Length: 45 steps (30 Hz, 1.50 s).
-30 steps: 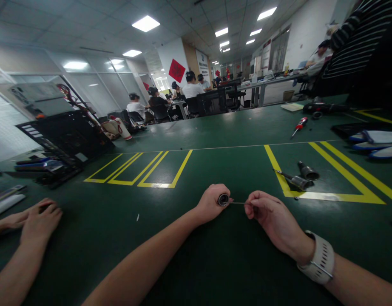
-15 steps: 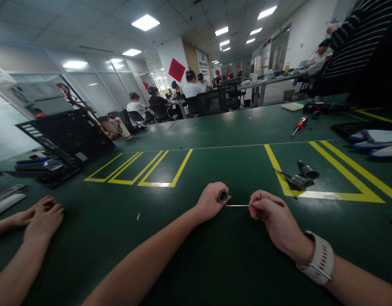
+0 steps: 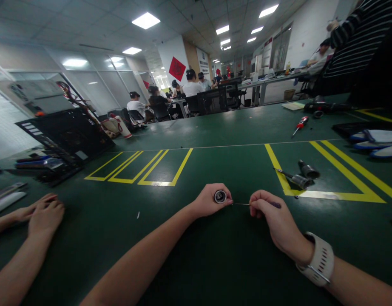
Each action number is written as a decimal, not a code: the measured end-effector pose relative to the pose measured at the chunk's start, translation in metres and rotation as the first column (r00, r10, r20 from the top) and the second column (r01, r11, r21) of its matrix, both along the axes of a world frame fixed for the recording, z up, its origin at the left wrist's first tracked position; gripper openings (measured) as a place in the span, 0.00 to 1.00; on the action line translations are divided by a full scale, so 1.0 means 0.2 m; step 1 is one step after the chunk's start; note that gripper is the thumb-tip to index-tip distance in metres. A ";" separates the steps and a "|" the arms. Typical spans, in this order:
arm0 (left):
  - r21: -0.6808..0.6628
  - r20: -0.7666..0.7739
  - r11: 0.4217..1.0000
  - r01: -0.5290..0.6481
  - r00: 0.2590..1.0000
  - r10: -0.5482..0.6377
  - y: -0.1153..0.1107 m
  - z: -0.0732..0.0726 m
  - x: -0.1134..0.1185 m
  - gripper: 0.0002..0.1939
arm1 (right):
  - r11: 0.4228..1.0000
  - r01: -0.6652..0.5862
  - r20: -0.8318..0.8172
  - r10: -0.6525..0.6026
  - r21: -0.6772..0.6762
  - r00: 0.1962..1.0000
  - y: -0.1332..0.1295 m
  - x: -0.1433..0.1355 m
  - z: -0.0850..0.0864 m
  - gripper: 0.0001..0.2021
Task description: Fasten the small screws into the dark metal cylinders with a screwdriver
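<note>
Green matting with yellow tape boxes is covering the tabletop [image 3: 215,127] in an open office.

Nearest, the left hand [image 3: 208,199] is closing its grip around a small round metal part [image 3: 220,196], open face turned up toward the camera. Just right of that grip, the right hand [image 3: 272,214] is pinching a thin tool [image 3: 243,204] by its dark handle; the slim shaft is running level toward the part, its tip at or just beside the rim. Whether the tip is touching cannot be told.

Judgement on technique: both wrists are resting on the mat, which is steadying the work. Keeping the shaft level and the part firmly clamped should prevent the tip slipping off the rim.

Beyond and right of the right grip, two loose metal cylinders [image 3: 302,175] are lying inside a taped box. Far left of the left grip, another person's hands [image 3: 39,212] are resting folded on the mat. Further back, a red-handled screwdriver [image 3: 299,125] is lying alone, and a black open case [image 3: 63,138] is standing tilted; its contents are too dark to identify.
</note>
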State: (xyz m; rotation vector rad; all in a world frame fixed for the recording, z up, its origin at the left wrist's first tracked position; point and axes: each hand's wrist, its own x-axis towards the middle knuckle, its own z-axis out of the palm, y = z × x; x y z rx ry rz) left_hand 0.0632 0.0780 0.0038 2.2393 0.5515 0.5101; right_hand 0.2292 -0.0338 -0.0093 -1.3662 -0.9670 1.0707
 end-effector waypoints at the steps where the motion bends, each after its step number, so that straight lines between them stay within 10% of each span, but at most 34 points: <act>1: 0.006 -0.019 1.000 0.017 1.000 -0.017 0.00 0.00 0.00 0.08 | 1.000 0.001 0.003 -0.001 -0.001 1.000 0.00 0.00 0.00 0.05; 10: 0.071 -0.086 0.996 0.061 0.995 -0.055 0.00 0.02 0.00 0.05 | 0.991 0.125 -0.174 -0.114 0.055 0.978 -0.01 0.00 0.03 0.06; 16: 0.112 -0.004 0.979 -0.169 0.985 0.171 0.01 -0.01 -0.01 0.06 | 0.980 0.145 -0.357 -0.088 0.137 0.930 -0.02 -0.01 0.07 0.04; 23: 0.302 -0.052 0.920 -0.248 0.960 0.276 0.01 -0.05 0.00 0.05 | 0.974 -0.149 0.079 0.138 0.170 0.987 -0.05 -0.03 0.08 0.04; 34: 0.465 -0.207 0.882 -0.079 0.959 0.195 -0.02 -0.01 0.02 0.04 | 0.941 -0.211 0.489 0.058 0.264 0.870 -0.08 -0.10 0.08 0.05; 45: 0.429 -0.147 0.901 -0.063 0.979 0.138 -0.02 -0.01 0.01 0.03 | 0.994 -0.105 -0.226 0.104 0.008 0.969 -0.01 -0.02 0.11 0.05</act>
